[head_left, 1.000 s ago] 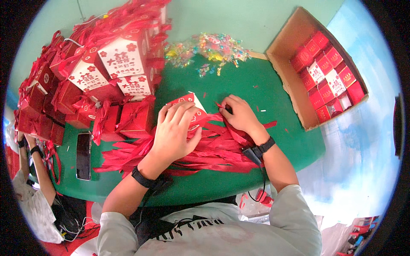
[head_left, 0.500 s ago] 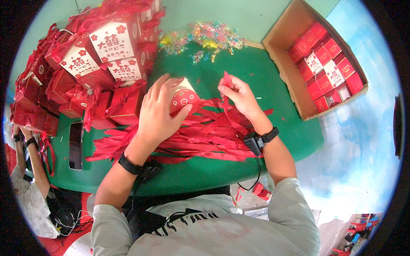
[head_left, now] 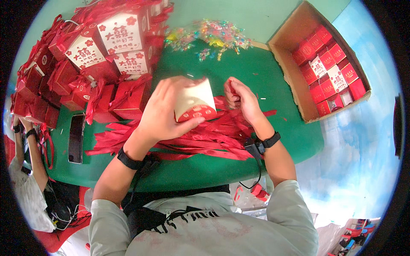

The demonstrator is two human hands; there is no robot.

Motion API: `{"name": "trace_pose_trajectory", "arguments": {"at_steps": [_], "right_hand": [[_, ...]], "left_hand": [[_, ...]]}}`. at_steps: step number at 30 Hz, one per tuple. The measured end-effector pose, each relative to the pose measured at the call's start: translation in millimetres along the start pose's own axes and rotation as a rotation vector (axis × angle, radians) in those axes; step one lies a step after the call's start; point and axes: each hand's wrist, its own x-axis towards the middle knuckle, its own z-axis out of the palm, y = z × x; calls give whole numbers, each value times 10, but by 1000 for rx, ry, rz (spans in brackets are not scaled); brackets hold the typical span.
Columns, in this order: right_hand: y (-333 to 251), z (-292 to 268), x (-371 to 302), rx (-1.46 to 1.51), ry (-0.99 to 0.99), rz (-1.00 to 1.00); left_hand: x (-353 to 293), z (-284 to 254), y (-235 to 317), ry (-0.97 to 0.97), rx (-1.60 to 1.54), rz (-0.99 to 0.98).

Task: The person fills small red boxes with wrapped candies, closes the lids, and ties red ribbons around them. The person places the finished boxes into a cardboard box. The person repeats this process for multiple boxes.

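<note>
My left hand is wrapped round a small cream and red gift box, thumb along its near edge and fingers over its far side. The box is tilted, its cream face turned up and a red flowered band toward me. To the right of it, apart from the box, my right hand is closed with its fingers curled in. A bit of red ribbon shows at these fingers, though most of it is hidden. Beneath both hands lies a pile of red ribbons.
Finished red and white boxes with ribbons are stacked at the left. Wrapped candies lie at the back. A cardboard carton of red boxes stands right. A phone rests on the green table; another person's arms show far left.
The box in my left hand has tipped, showing more of its cream face. My right hand has moved slightly right and down, and its raised pinch has become a curled fist.
</note>
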Motion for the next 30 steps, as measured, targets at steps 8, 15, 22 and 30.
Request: {"name": "trace_pose_trajectory", "arguments": {"at_steps": [8, 15, 22, 30], "right_hand": [[-3, 28, -59, -184, -129, -114], [-6, 27, -87, -214, -247, -10], [1, 135, -124, -250, -238, -64], [3, 87, -103, -98, -291, -27]], "left_hand": [[-38, 34, -32, -168, 13, -1], [-101, 126, -95, -97, -65, -150], [21, -155, -73, -333, -120, -105], [30, -170, -73, -174, -101, -177]]}}
